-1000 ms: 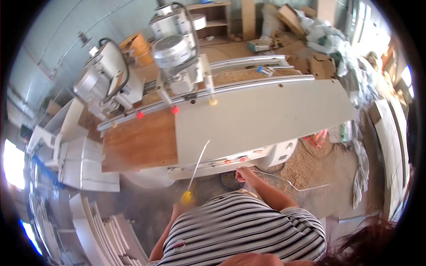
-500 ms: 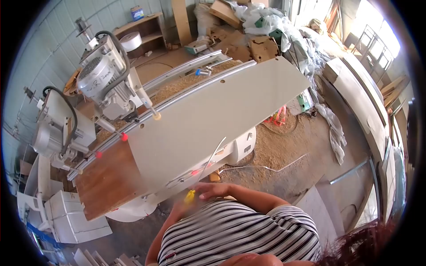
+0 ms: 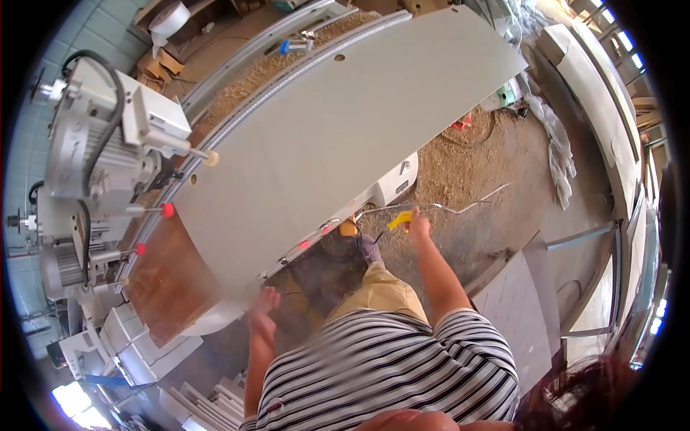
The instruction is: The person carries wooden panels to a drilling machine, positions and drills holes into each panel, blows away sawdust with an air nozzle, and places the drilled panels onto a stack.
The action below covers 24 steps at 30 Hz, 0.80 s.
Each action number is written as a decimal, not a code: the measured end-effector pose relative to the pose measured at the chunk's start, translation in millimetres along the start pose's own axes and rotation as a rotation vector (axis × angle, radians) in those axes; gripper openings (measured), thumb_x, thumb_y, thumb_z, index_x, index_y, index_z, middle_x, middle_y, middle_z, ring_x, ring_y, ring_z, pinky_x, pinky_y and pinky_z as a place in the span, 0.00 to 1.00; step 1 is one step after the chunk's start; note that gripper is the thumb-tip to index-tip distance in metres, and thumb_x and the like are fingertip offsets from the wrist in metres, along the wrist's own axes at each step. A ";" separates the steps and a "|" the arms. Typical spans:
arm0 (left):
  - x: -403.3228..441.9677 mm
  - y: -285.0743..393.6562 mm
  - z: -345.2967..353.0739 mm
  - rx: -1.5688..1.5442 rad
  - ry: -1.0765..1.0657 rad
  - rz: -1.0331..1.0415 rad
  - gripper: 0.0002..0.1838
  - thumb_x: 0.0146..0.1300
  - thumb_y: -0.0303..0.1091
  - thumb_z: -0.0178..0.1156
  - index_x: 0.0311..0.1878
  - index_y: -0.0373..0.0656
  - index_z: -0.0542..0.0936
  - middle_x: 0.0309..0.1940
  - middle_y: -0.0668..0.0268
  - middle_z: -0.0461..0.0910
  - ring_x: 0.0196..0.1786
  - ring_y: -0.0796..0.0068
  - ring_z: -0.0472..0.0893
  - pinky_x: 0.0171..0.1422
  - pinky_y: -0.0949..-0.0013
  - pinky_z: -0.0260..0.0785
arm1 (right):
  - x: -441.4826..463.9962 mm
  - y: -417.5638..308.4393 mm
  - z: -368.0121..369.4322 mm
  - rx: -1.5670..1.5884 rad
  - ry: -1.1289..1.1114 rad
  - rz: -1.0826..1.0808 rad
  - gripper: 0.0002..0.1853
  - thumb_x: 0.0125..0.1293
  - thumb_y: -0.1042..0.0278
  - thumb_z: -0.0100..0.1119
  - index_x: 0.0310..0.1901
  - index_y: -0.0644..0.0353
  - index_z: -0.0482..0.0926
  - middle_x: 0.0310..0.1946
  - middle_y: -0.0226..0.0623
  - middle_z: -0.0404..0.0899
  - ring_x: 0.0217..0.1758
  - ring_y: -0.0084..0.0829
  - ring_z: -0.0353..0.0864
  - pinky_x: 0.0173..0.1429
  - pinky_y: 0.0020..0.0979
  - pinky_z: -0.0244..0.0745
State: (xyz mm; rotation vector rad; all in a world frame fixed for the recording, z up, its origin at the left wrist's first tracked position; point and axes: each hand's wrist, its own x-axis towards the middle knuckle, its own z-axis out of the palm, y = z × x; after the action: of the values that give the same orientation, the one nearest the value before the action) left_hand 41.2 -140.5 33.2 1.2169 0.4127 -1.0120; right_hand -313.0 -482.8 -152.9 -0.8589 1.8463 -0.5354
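Note:
My right hand [image 3: 418, 225] is closed around a yellow air blow gun [image 3: 401, 220], held out over the floor in front of the machine. Its dark, bent nozzle points down and left, near my shoe. A thin pale hose [image 3: 453, 209] passes close behind that hand. My left hand [image 3: 266, 302] is open, somewhat blurred, with nothing visible in it. It is near the front left edge of the large grey panel [image 3: 323, 136] that lies on the machine; whether it touches anything I cannot tell.
Motor units [image 3: 93, 154] with red-tipped rods stand at the left, beside a brown board [image 3: 169, 291]. Sawdust [image 3: 460, 161] covers the floor at right. Long panels [image 3: 589, 93] and a metal frame [image 3: 582, 235] lie farther right. A white box-like unit [image 3: 144, 345] stands lower left.
The yellow air blow gun has gone from between both hands at my front to my right hand, out to the right. My left hand has moved left, and the view has tilted down.

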 end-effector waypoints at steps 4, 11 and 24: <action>24.9 25.5 -12.5 -0.122 0.006 0.134 0.21 0.59 0.44 0.59 0.46 0.38 0.69 0.42 0.59 0.74 0.51 0.65 0.73 0.61 0.59 0.66 | 51.5 -9.4 12.1 -0.081 -0.007 0.061 0.29 0.65 0.43 0.43 0.34 0.69 0.77 0.23 0.46 0.79 0.21 0.37 0.80 0.25 0.35 0.74; 47.7 42.8 -4.5 0.148 0.276 0.156 0.16 0.60 0.41 0.58 0.43 0.39 0.72 0.37 0.63 0.73 0.44 0.67 0.74 0.60 0.60 0.66 | 105.0 -1.1 36.2 -0.547 0.084 -0.247 0.24 0.64 0.47 0.47 0.39 0.66 0.76 0.30 0.49 0.79 0.34 0.41 0.81 0.34 0.38 0.74; -40.0 -62.2 -23.4 -0.201 0.041 0.124 0.14 0.65 0.36 0.50 0.50 0.39 0.70 0.45 0.60 0.75 0.46 0.68 0.75 0.52 0.64 0.70 | -33.3 -192.2 -27.7 0.967 -0.680 0.034 0.21 0.66 0.55 0.49 0.52 0.64 0.68 0.47 0.39 0.75 0.47 0.34 0.75 0.52 0.37 0.72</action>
State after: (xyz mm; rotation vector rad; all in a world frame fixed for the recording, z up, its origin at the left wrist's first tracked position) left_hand -25.1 -102.7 19.0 1.0697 0.4537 -0.8201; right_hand -267.9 -583.1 10.6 -0.2705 0.8068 -0.8713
